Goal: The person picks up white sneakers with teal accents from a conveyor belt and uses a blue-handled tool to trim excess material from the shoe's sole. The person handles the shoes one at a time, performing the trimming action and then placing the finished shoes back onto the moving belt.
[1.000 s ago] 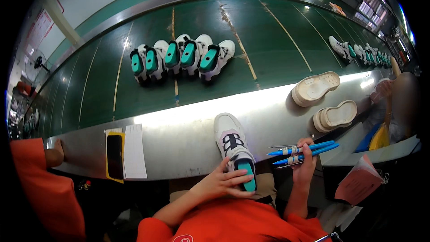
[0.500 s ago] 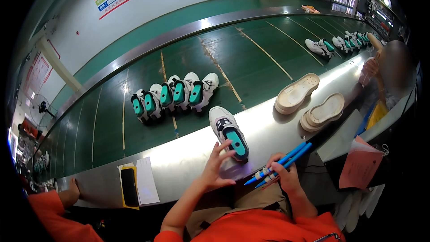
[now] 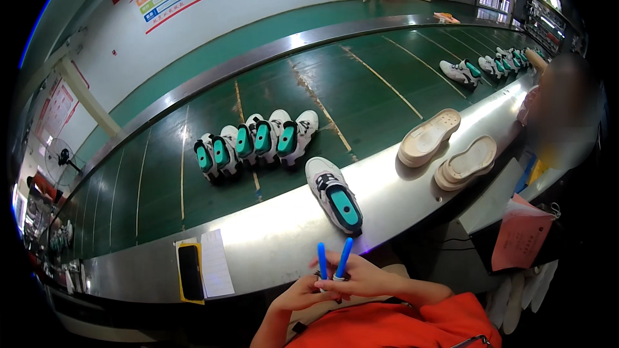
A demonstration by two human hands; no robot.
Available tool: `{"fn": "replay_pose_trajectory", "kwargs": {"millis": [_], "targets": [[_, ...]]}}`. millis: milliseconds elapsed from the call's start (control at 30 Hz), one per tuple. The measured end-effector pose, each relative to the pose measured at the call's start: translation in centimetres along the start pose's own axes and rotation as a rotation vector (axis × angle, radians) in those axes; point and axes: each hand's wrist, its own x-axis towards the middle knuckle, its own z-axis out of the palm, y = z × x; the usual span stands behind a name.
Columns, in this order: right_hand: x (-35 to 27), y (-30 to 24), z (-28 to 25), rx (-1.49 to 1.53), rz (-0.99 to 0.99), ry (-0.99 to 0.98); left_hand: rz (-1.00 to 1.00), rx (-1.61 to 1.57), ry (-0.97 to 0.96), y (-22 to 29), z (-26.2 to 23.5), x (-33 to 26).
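My left hand [image 3: 302, 294] and my right hand [image 3: 365, 277] meet in front of my chest, just below the steel ledge [image 3: 271, 238]. Together they hold two blue pens [image 3: 333, 259], which stick up in a narrow V. I cannot tell which fingers grip which pen. A white sneaker with a black strap and teal heel patch [image 3: 333, 194] lies on the ledge just beyond the pens, with neither hand touching it. My sleeves are orange.
A row of white and teal sneakers [image 3: 255, 142] stands on the green conveyor belt [image 3: 361, 90]. Two beige soles [image 3: 446, 149] rest on the ledge at right. A phone [image 3: 190, 272] and a paper slip [image 3: 216, 270] lie at left. A co-worker [image 3: 560, 109] sits at right near more sneakers [image 3: 461, 72].
My left hand has let go of the sneaker and drawn back to join my right hand on the pens. The pens now point upward. My head has tilted up.
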Motion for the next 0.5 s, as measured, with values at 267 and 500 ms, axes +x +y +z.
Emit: {"fn": "replay_pose_trajectory", "kwargs": {"millis": [267,500], "targets": [[5.1,0.7,-4.7,-1.074,-0.479,0.906,0.356,-0.388,0.382,-4.8,-5.0,-1.0],[9.2,1.9,-7.0,-0.988,-0.340,0.997,0.428,-0.519,0.642,-4.8,-8.4,1.4]]}}
